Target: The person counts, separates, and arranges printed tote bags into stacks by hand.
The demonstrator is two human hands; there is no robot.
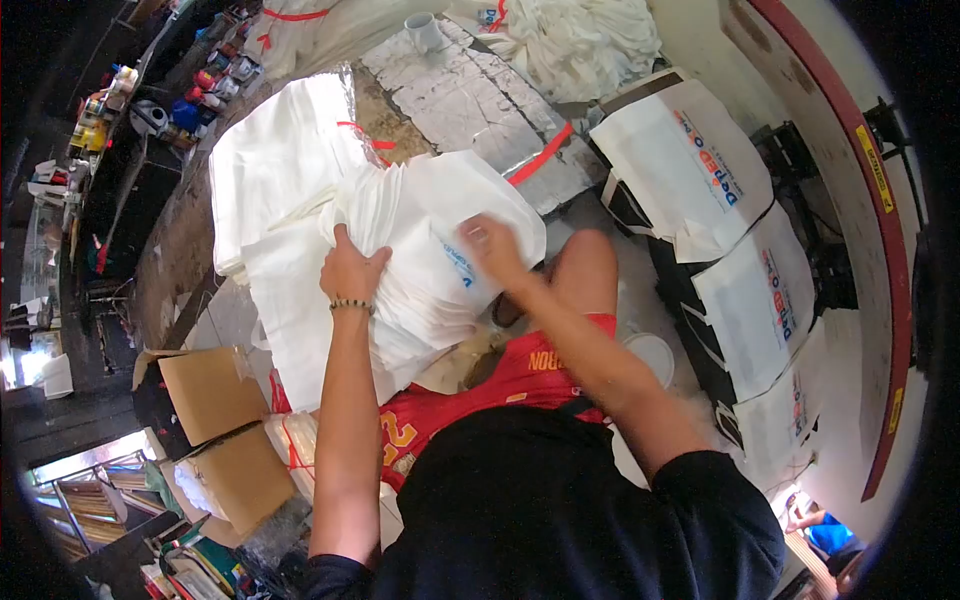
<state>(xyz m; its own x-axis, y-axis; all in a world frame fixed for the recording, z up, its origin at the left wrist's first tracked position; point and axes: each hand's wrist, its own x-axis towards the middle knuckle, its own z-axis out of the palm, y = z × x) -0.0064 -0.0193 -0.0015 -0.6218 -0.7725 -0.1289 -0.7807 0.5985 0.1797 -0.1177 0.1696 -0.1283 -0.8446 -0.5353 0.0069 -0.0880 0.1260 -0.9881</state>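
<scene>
"Now, where do we stand?"

"White bags (405, 290) front and centre, spreading toward 11 o'clock, edges fanned! The left hand (352, 272) lies on that fan, thumb spread; can't tell whether it's pinching any. The right hand (490, 250) is a curled blur beside the blue print (457, 265), and I can't tell if it's gripping!"

"Where's the danger?"

"That fan! Ease the left hand's pressure and loose layers could slump toward 6 o'clock, onto the red shorts (455, 402). A hasty right hand might catch two bags together, or crease the print."

"And the ground?"

"Silvery sheet (470, 100), wrinkled and cracked, at 12 o'clock; a mug (423, 35) at its far end, which a knock could tip. Jars (208, 78) crowd 10, printed bags (680, 160) line 2, a cardboard box (215, 395) sits at 8!"
</scene>
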